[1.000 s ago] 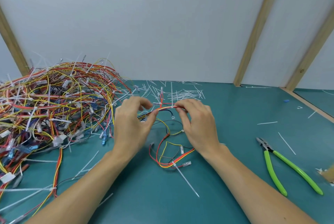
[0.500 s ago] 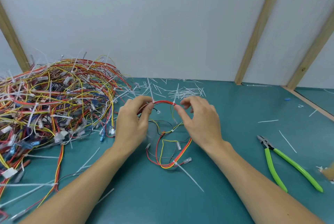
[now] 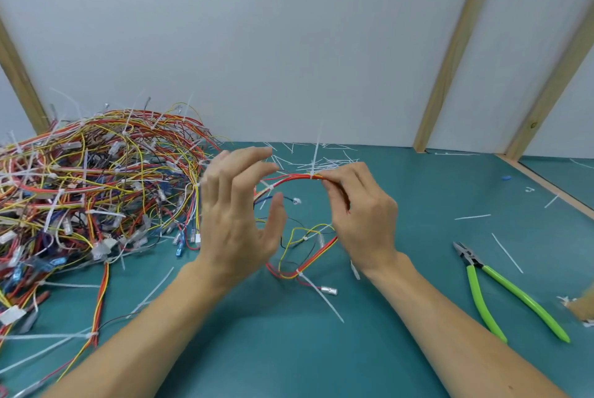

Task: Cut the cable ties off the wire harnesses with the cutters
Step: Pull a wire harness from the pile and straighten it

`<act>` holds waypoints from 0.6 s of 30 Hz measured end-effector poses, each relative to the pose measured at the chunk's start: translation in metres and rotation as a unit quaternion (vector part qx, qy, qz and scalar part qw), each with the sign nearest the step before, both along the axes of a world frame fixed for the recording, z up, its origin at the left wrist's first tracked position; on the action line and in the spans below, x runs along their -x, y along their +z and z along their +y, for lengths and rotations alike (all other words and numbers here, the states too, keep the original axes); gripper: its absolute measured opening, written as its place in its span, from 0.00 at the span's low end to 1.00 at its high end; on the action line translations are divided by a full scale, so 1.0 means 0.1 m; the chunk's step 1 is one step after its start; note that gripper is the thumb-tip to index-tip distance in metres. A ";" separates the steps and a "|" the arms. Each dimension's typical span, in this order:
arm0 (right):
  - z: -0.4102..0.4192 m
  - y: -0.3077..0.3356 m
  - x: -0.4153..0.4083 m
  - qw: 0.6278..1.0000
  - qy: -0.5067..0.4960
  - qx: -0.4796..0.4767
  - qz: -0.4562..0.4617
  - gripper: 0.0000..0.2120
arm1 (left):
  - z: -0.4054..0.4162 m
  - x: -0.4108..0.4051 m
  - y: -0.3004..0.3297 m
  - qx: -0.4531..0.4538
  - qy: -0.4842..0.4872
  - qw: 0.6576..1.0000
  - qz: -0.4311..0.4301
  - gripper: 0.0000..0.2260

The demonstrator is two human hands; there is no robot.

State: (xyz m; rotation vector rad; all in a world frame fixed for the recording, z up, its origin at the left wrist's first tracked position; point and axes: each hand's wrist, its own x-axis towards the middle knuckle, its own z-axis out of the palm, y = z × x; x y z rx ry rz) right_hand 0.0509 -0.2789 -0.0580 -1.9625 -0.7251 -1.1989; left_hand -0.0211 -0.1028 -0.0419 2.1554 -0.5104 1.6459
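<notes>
Wire harness (image 3: 291, 179) arches above the green table (image 3: 401, 269), pinched by the right hand (image 3: 360, 214). Left hand (image 3: 238, 214) spreads wide, holding nothing. Cutters (image 3: 501, 288) lie right of the harness; the big wire pile (image 3: 96, 188) sits left.

Teal tabletop (image 3: 418, 191), pale grey wall panels (image 3: 257, 44), slanted bare wooden battens (image 3: 450, 53)

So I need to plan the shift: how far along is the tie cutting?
Done: loose white cut tie strips litter the teal table. In hand: the right hand pinches a red-and-yellow wire harness with ties on it; the left hand is open; the green-handled cutters lie unused. Left: the big tangled harness pile.
</notes>
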 end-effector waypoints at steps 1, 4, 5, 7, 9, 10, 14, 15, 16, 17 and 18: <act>-0.02 0.02 -0.01 0.999 -0.018 0.011 -0.029 0.04 | -0.03 0.01 0.02 -0.016 -0.018 1.000 0.016 0.17; -0.04 0.07 -0.02 0.992 -0.047 0.040 -0.109 0.03 | -0.02 0.01 0.02 -0.036 -0.007 0.988 0.148 0.14; -0.04 0.07 -0.03 0.990 -0.045 0.050 -0.126 0.03 | -0.01 0.01 0.01 -0.024 -0.010 0.976 0.215 0.15; -0.04 0.06 -0.02 0.987 -0.038 0.067 -0.141 0.03 | 0.03 0.01 0.00 0.045 -0.062 0.939 0.335 0.16; -0.03 0.05 -0.03 0.988 -0.026 0.072 -0.133 0.04 | 0.05 -0.01 -0.01 0.129 -0.140 0.904 0.383 0.14; -0.02 0.03 -0.03 0.991 -0.020 0.069 -0.116 0.04 | 0.05 -0.02 -0.01 0.153 -0.166 0.894 0.387 0.13; -0.02 -0.03 -0.05 0.997 -0.032 0.071 0.018 0.12 | 0.00 -0.02 0.00 0.226 -0.167 0.897 0.342 0.09; -0.02 -0.04 -0.06 0.995 -0.046 0.079 0.041 0.16 | -0.01 -0.01 0.00 0.245 -0.150 0.907 0.308 0.09; -0.01 -0.03 -0.07 0.994 -0.058 0.081 0.055 0.21 | 0.00 0.00 0.02 0.253 -0.129 0.921 0.267 0.08; -0.01 -0.02 -0.07 0.993 -0.061 0.074 0.065 0.24 | 0.01 0.01 0.04 0.248 -0.108 0.936 0.227 0.07; -0.01 -0.01 -0.07 0.994 -0.055 0.062 0.074 0.26 | 0.01 0.02 0.06 0.237 -0.092 0.948 0.190 0.07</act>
